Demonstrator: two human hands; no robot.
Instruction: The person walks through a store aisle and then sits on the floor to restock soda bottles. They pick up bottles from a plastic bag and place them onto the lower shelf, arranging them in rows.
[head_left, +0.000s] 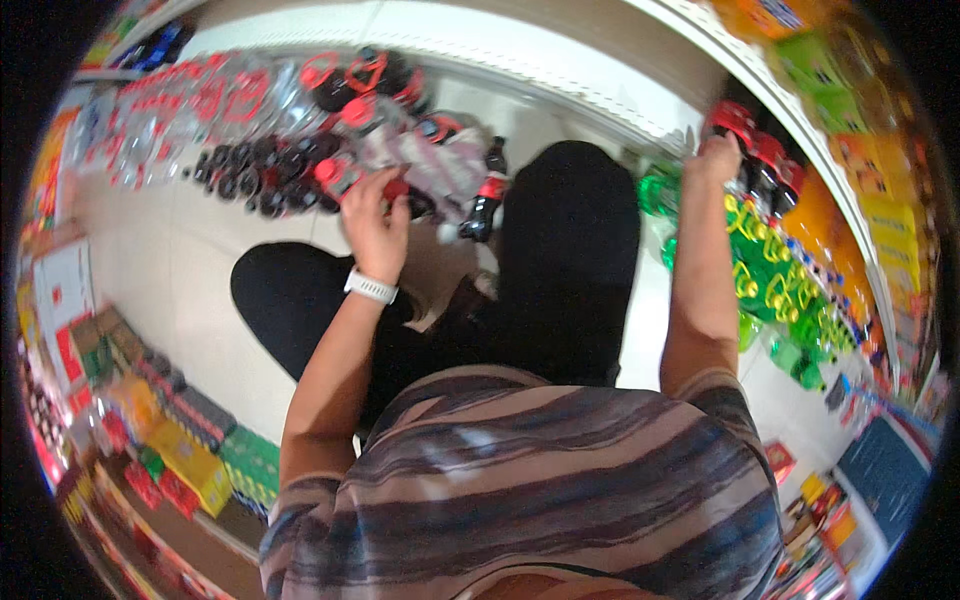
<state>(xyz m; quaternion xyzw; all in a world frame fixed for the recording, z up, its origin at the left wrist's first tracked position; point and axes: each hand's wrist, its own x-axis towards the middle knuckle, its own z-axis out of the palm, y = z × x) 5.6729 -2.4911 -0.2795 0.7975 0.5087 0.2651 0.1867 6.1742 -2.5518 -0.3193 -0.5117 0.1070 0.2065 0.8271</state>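
My right hand (721, 159) reaches into the lower shelf at the right. Its fingers are against a dark cola bottle with a red label (729, 120), one of several standing there. My left hand (375, 214), with a white wristband (370, 286), hovers low over the floor by a clear bottle with a red cap (330, 174) and a red-labelled bottle (394, 190). Its fingers are curved; blur hides whether they grip anything. A crumpled striped cloth (442, 161) lies just beyond. A small cola bottle (489, 191) lies beside it, near my right knee.
Small dark bottles (255, 176) and clear red-capped bottles (217, 94) crowd the floor at left. Green bottles with yellow handles (765, 247) stand along the right. The white shelf edge (555, 94) curves across ahead. Boxed goods (187, 457) line a shelf behind left.
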